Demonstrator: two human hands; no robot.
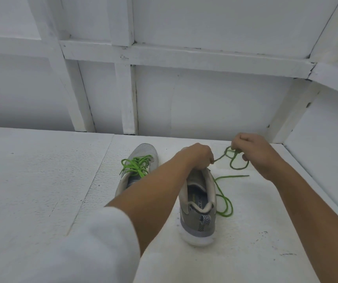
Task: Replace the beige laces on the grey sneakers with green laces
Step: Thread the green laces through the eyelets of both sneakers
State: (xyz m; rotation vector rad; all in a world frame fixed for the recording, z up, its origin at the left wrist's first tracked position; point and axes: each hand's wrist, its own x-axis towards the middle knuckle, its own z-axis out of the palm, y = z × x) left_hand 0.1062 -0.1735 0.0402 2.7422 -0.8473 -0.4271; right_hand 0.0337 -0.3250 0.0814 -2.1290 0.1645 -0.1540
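Your white sleeve (pixel 94 242) is filling the near left corner of the view, over the white bench (pixel 31 180). Your left hand (pixel 197 157) is closing on the tongue of the nearer grey sneaker (pixel 198 213), pinching a green lace (pixel 223 193) whose slack is lying just right of it. Your right hand (pixel 254 153) is gripping that lace's loops nearer the back edge. The other sneaker (pixel 141 160), already laced green, is sitting just left.

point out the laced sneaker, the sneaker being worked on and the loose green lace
laced sneaker (pixel 146 151): head view, on its grey toe.
sneaker being worked on (pixel 197 222): head view, on its grey heel.
loose green lace (pixel 224 198): head view, on the strand lying right of that sneaker.
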